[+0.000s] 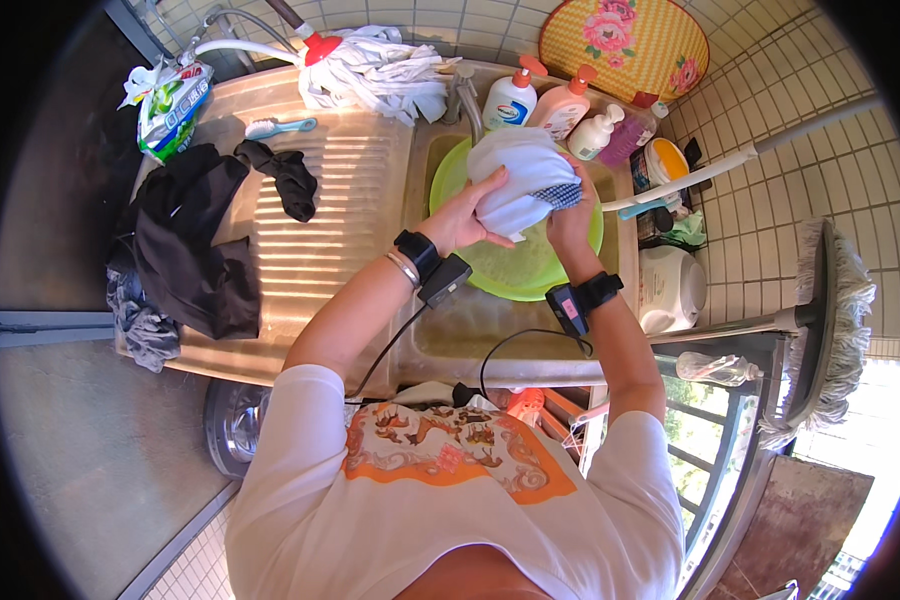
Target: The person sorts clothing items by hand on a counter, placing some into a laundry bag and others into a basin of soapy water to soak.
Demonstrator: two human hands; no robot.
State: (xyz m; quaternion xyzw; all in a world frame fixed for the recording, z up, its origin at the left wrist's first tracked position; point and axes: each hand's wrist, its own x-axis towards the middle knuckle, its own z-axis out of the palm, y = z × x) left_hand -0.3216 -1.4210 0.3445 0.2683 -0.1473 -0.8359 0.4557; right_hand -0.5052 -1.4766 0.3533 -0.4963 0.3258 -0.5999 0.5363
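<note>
A pale, whitish cloth item (510,180) with a dark checked patch is bunched into a rounded shape above the green basin (535,283). My left hand (465,212) grips its left side, thumb on top. My right hand (572,215) closes round the right side near the checked patch; some of its fingers are hidden. Pale, slightly cloudy water seems to lie in the basin, which stands in the sink (425,335) under the tap (460,95). I cannot tell exactly what kind of garment the cloth is.
Left of the sink, a ribbed washboard counter (350,190) bears black clothing (195,250), a small black cloth (285,180) and a scrubbing brush (280,128). A mop head (380,75), pump bottles (510,98) and a detergent bag (175,110) stand behind. A pole (730,160) slants in from the right.
</note>
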